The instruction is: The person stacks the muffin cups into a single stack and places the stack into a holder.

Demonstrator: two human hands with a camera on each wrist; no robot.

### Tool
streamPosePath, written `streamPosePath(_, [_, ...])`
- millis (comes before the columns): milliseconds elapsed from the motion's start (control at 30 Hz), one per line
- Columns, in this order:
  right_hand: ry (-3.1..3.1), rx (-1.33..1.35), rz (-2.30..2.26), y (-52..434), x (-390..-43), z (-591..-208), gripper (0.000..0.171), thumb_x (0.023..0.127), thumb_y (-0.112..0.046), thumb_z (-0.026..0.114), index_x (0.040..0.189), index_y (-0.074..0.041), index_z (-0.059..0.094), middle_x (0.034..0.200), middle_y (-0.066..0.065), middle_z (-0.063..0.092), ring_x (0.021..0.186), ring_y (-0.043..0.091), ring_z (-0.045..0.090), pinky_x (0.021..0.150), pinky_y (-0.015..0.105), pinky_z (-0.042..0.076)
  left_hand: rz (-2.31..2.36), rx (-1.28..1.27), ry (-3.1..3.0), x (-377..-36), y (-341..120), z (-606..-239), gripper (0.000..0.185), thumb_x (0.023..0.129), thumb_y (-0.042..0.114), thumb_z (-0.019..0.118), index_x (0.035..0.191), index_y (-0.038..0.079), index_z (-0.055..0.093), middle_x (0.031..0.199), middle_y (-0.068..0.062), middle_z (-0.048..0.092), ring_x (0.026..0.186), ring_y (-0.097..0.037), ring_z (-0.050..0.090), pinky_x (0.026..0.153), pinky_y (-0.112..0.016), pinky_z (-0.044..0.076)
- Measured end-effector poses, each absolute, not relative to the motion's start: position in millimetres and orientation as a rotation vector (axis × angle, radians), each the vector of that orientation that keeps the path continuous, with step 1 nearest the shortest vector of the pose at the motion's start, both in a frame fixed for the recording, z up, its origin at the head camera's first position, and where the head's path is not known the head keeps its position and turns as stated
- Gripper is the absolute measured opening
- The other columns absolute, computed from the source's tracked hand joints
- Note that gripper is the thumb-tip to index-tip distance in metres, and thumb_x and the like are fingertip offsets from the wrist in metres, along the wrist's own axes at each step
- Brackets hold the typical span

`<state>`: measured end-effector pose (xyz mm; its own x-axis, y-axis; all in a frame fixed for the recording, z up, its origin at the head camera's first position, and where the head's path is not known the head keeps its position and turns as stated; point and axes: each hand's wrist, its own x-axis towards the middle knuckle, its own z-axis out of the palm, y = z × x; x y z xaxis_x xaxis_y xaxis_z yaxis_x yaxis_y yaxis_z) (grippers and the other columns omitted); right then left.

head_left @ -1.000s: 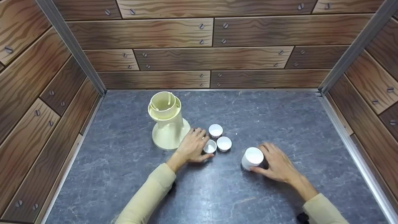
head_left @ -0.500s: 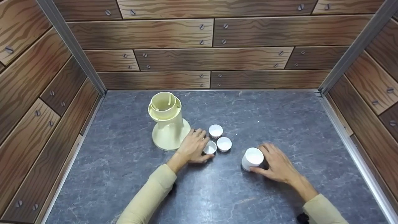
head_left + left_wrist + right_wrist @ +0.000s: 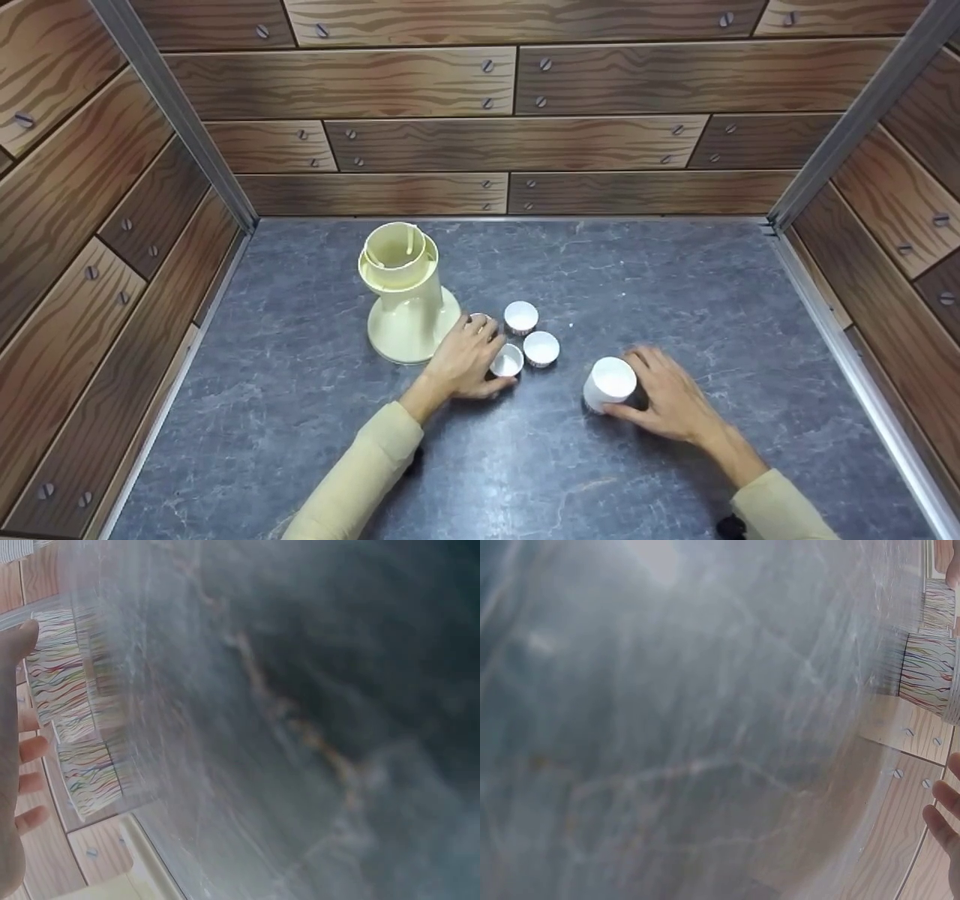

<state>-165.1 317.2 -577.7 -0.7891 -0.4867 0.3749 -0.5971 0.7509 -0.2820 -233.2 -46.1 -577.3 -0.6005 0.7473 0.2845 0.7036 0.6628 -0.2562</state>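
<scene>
My left hand (image 3: 466,362) curls round a small stack of white paper cupcake liners (image 3: 508,361), thumb on the near side and fingers on the far side. In the left wrist view the liners (image 3: 60,682) show wavy coloured lines, and my fingertips (image 3: 31,784) lie beside them. Two other liner stacks, one farther back (image 3: 521,318) and one to the right (image 3: 541,349), stand close by. Another liner (image 3: 480,321) is partly hidden behind my left fingers. My right hand (image 3: 666,396) holds a taller liner stack (image 3: 610,381) upright on the table.
A cream plastic stand (image 3: 409,322) with a flared base and a round open top is just left of my left hand. Wood-patterned walls (image 3: 420,142) enclose the dark marbled table (image 3: 675,285) at the back and sides.
My left hand has drawn its liner stack slightly toward me, and more of the liner behind my fingers shows. My right hand and its stack stay in place.
</scene>
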Motion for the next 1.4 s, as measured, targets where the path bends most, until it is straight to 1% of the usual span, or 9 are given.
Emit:
streamPosePath(233, [-2.679, 0.842, 0.564, 316.6, -161.9, -578.9, 0.072, 0.079, -0.062, 0.079, 0.122, -0.007, 0.063, 0.116, 0.008, 0.058, 0.105, 0.027, 0.056, 0.086, 0.052, 0.048, 0.189, -1.144, -2.518, -226.1, -48.2, -578.3, 0.073, 0.089, 0.078, 0.047, 0.116, 0.013, 0.066, 0.12, -0.012, 0.058, 0.113, -0.031, 0.051, 0.097, -0.046, 0.041])
streamPosePath(467, [-2.705, 0.829, 0.592, 315.8, -161.9, -576.8, 0.071, 0.079, -0.063, 0.079, 0.123, -0.01, 0.063, 0.114, 0.004, 0.058, 0.105, 0.023, 0.055, 0.087, 0.048, 0.048, 0.175, -1.158, -2.484, -221.8, -48.7, -577.5, 0.07, 0.087, 0.077, 0.049, 0.109, 0.013, 0.065, 0.115, -0.011, 0.058, 0.109, -0.03, 0.051, 0.094, -0.044, 0.041])
streamPosePath(667, [-2.716, 0.823, 0.582, 316.2, -162.3, -576.0, 0.072, 0.079, -0.064, 0.078, 0.123, -0.01, 0.063, 0.115, 0.004, 0.057, 0.106, 0.024, 0.055, 0.088, 0.049, 0.047, 0.19, -1.158, -2.482, -217.1, -49.0, -578.3, 0.075, 0.088, 0.078, 0.045, 0.116, 0.012, 0.065, 0.115, -0.01, 0.058, 0.107, -0.029, 0.051, 0.096, -0.045, 0.04])
streamPosePath(900, [-2.708, 0.82, 0.57, 316.2, -162.4, -577.3, 0.074, 0.078, -0.064, 0.079, 0.124, -0.008, 0.063, 0.117, 0.007, 0.057, 0.106, 0.025, 0.056, 0.087, 0.051, 0.048, 0.148, -1.163, -2.482, -211.9, -48.4, -578.2, 0.071, 0.089, 0.079, 0.044, 0.109, 0.014, 0.065, 0.11, -0.008, 0.058, 0.104, -0.028, 0.052, 0.092, -0.044, 0.042])
streamPosePath(1000, [-2.695, 0.829, 0.562, 316.1, -163.2, -578.0, 0.073, 0.077, -0.062, 0.08, 0.123, -0.007, 0.063, 0.116, 0.007, 0.058, 0.105, 0.026, 0.056, 0.087, 0.052, 0.048, 0.129, -1.16, -2.498, -209.9, -47.2, -576.8, 0.071, 0.089, 0.08, 0.042, 0.11, 0.015, 0.064, 0.11, -0.006, 0.058, 0.104, -0.027, 0.051, 0.09, -0.044, 0.042])
streamPosePath(1233, [-2.687, 0.831, 0.549, 316.4, -163.8, -577.1, 0.075, 0.078, -0.064, 0.079, 0.123, -0.007, 0.062, 0.115, 0.008, 0.058, 0.105, 0.027, 0.056, 0.088, 0.052, 0.048, 0.061, -1.166, -2.492, -207.0, -41.5, -573.8, 0.067, 0.089, 0.078, 0.046, 0.11, 0.017, 0.064, 0.108, -0.005, 0.057, 0.103, -0.026, 0.051, 0.089, -0.044, 0.043])
streamPosePath(1400, [-2.661, 0.852, 0.571, 316.5, -164.0, -577.7, 0.072, 0.078, -0.061, 0.081, 0.123, -0.008, 0.063, 0.114, 0.007, 0.058, 0.103, 0.026, 0.056, 0.086, 0.05, 0.048, 0.016, -1.17, -2.466, -205.9, -36.9, -574.8, 0.069, 0.088, 0.079, 0.046, 0.11, 0.017, 0.065, 0.108, -0.004, 0.057, 0.101, -0.025, 0.051, 0.086, -0.043, 0.043])
